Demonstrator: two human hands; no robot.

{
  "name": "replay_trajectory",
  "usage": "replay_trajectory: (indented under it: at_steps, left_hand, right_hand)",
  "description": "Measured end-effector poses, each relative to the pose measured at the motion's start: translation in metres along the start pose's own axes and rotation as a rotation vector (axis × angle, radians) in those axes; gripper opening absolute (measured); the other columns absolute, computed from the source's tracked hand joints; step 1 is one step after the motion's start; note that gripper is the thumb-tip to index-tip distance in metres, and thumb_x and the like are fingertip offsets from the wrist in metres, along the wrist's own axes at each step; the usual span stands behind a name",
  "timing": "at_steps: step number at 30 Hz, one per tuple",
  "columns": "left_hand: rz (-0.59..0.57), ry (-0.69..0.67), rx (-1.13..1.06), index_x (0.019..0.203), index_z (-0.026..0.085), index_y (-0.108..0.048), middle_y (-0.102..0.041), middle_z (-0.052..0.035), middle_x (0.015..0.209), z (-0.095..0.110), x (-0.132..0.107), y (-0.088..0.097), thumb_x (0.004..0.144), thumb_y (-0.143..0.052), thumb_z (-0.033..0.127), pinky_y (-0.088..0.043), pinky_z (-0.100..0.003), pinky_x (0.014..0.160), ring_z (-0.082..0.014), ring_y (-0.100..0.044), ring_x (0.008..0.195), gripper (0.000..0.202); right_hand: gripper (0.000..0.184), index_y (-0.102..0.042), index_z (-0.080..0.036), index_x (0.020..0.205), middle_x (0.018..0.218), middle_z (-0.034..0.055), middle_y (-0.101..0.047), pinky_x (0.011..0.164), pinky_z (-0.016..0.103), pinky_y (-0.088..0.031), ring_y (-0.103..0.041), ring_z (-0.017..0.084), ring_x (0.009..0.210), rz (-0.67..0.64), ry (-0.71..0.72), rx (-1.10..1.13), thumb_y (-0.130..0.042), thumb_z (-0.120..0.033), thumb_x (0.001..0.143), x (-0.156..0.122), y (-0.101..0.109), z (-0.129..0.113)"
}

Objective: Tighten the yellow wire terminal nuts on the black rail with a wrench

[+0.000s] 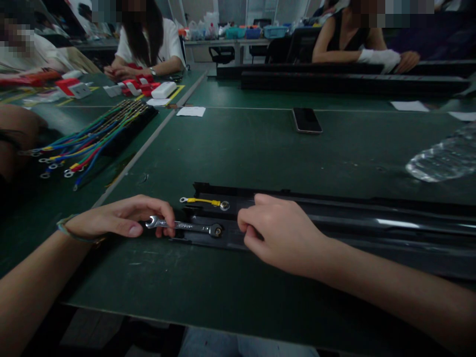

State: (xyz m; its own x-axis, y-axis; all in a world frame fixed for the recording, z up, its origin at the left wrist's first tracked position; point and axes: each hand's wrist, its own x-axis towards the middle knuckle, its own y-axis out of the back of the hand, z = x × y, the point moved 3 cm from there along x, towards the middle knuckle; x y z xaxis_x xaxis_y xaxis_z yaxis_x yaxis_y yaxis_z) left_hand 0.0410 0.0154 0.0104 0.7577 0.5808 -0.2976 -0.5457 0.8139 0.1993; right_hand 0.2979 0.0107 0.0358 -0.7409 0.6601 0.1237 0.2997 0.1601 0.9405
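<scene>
My left hand [137, 218] has its fingers hooked loosely around the shaft of a silver combination wrench [193, 226], with the thumb apart from it. The wrench's ring end sits around a small fastener at the end of a long black channel-shaped profile [234, 240]. Beside it, a short yellow cable [203, 201] with ring terminals is attached at a round bolt head or nut [225, 205]; its other terminal points left. My right hand [278, 230] is closed above the profile, fingers curled with thumb and index together. Whatever it may hold is hidden.
Colored cables with ring lugs [100, 134] lie at the left. A phone [307, 120] and a plastic bottle [444, 153] rest on the green table [238, 148]. Across it, people sit near red and white parts [137, 87] and more black profiles [334, 82].
</scene>
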Motion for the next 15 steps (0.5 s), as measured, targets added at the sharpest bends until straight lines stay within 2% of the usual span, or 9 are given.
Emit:
replay_trajectory:
  at_steps: [15]
  left_hand:
    - [-0.025, 0.007, -0.067, 0.101, 0.014, -0.054, -0.057, -0.0093, 0.094, 0.0000, -0.0006, -0.0010, 0.072, -0.053, 0.037, -0.041, -0.031, 0.073, -0.0235, -0.050, 0.086, 0.037]
  right_hand:
    - [0.010, -0.054, -0.018, 0.065, 0.060, -0.0001, -0.051, 0.049, 0.024, -0.022, -0.037, 0.012, 0.059, 0.002, -0.004, -0.001, -0.045, -0.015, 0.070, -0.0005, -0.0001, 0.0005]
